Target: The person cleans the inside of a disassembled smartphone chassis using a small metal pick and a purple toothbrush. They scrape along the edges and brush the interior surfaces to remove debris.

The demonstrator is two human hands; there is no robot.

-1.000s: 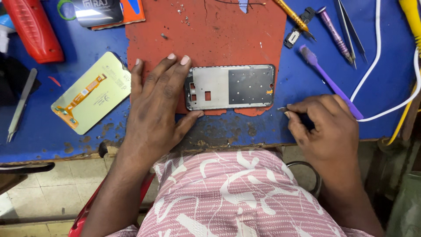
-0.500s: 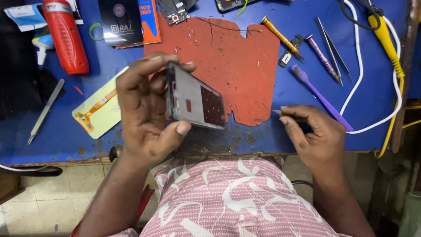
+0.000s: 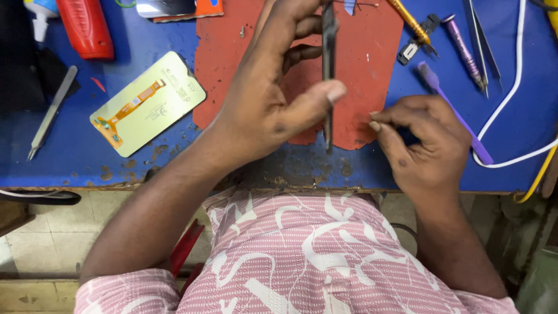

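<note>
Head view: the left hand (image 3: pixel 273 99) grips a thin grey phone frame (image 3: pixel 329 70) edge-on above a worn red rubber mat (image 3: pixel 372 70) on the scuffed blue workbench (image 3: pixel 145 157). The right hand (image 3: pixel 427 142), fingers pinched shut, rests beside it. A yellow-green display panel (image 3: pixel 148 103) lies left of the left hand; tiled floor (image 3: pixel 52 244) below.

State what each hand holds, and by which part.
The left hand grips the phone frame edge-on, thumb against fingers across its faces. Whether the right hand pinches anything cannot be told.
</note>
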